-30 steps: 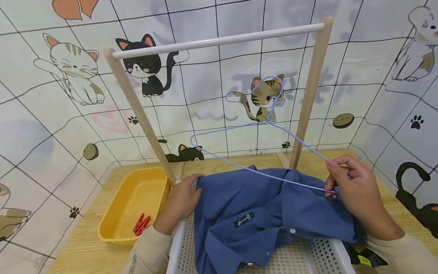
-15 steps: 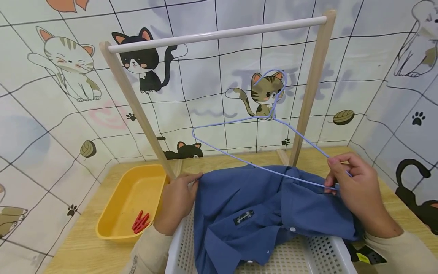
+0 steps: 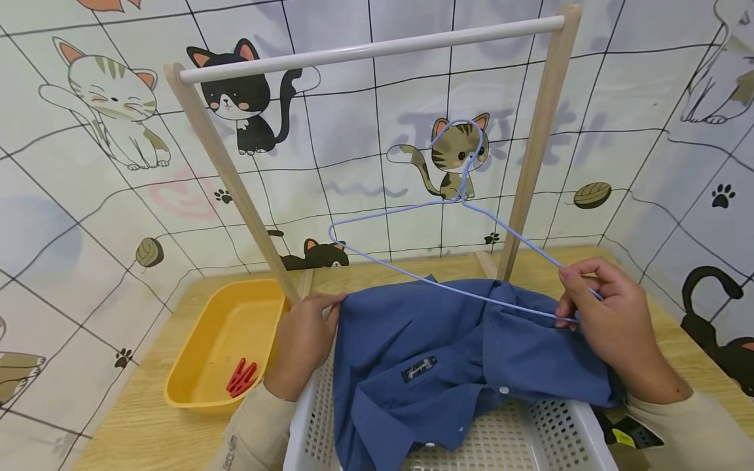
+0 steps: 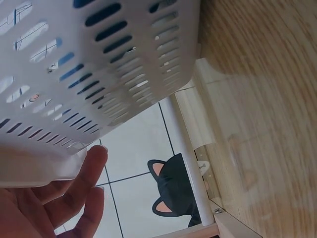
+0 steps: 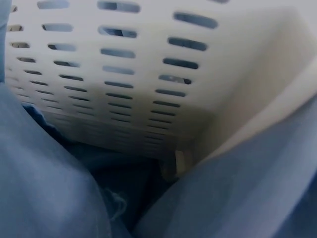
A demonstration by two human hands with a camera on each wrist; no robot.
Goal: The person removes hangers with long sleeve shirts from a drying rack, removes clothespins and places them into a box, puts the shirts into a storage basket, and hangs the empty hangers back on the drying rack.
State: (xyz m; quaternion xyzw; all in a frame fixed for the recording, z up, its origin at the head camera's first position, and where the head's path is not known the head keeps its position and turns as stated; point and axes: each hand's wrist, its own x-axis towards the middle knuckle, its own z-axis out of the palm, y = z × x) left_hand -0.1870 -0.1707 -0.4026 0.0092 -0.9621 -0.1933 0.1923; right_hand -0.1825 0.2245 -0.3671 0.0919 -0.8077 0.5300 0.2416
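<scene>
A blue collared shirt (image 3: 436, 327) with a dark neck label lies draped over a white perforated basket (image 3: 300, 418). My left hand (image 3: 306, 337) pinches the shirt's left edge by the basket rim; in the left wrist view several bent fingers (image 4: 74, 203) show beside the rim. A light-blue wire hanger (image 3: 400, 267), hook upward, is tilted above the shirt. My right hand (image 3: 612, 327) grips the hanger's right end, with its wrist by the shirt's right side. The right wrist view shows blue cloth (image 5: 44, 168) and the basket wall (image 5: 148, 64), but no fingers.
Behind the basket stands a wooden rack with a white crossbar (image 3: 377, 50). On the left, a yellow tray (image 3: 194, 353) holds red clothespins (image 3: 241, 378). Cat-printed tile-pattern walls (image 3: 353, 163) enclose the wooden table (image 3: 135, 412) at the back and sides.
The hanger's hook swung slightly right, then back left, in my right hand. My left hand stays at the shirt's edge. The view has tilted slightly, raising the rack in the picture.
</scene>
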